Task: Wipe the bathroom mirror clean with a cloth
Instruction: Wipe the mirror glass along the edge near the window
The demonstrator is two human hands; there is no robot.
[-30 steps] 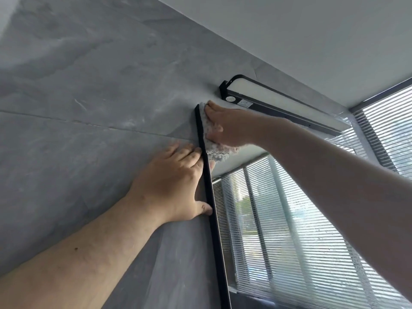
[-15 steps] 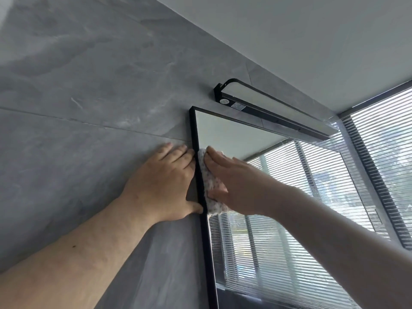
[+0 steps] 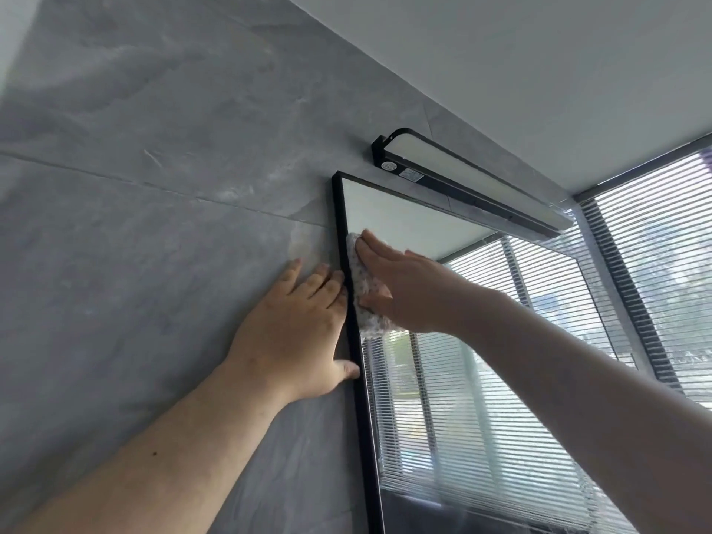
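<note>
- The left hand [image 3: 293, 321] is laid flat and open on the grey stone-look wall tile [image 3: 154, 225], fingers straight, thumb tip touching the thin black metal frame [image 3: 356, 379] of the mirror; nothing is held by it. This bracing is best kept so the body stays steady at reach.
- The right hand [image 3: 400, 291] is pressed flat, fingers nearly straight, onto the small white speckled cloth [image 3: 364, 302], which is pinned against the glass just inside the left frame edge.
- The rectangular wall mirror [image 3: 462, 418], in which slatted blinds are reflected, is mounted below the long black-cased bar lamp [image 3: 462, 183]. Even palm pressure and overlapping strokes along the frame would, by judgement, be needed so that no streak is left beside the edge; the cloth should be kept from bunching.
- Against half a second ago, the cloth and right hand are found at much the same height beside the left hand; a second ago they were up in the top left corner, near the lamp.
</note>
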